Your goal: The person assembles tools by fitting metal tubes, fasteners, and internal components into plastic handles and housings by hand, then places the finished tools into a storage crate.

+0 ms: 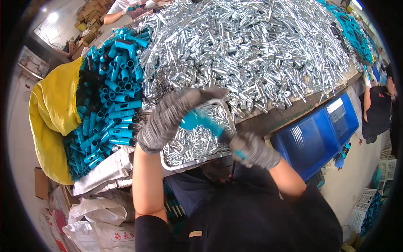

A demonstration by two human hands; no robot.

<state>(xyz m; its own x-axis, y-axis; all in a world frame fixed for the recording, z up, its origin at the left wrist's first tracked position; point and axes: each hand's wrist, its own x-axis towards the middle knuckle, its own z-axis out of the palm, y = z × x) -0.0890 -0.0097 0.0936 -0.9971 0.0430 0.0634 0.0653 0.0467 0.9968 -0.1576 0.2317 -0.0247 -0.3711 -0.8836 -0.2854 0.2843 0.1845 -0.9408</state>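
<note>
Over a metal tray (pixel 184 161) of small silver parts, the left hand (pixel 168 117) is closing its gloved grip around one end of a teal plastic tube (pixel 201 122), while the right hand (pixel 252 149) is pinching the other end, seemingly steadying it for fitting; blur is hiding what the fingertips are doing. Just left, a pile of teal tubes (pixel 111 109) is spilling from a yellow sack (pixel 52 113) within easy reach. Beyond, a heap of silver metal fittings (pixel 252 46) is covering the tabletop, and a blue crate (pixel 319 134) is sitting at the right.
</note>
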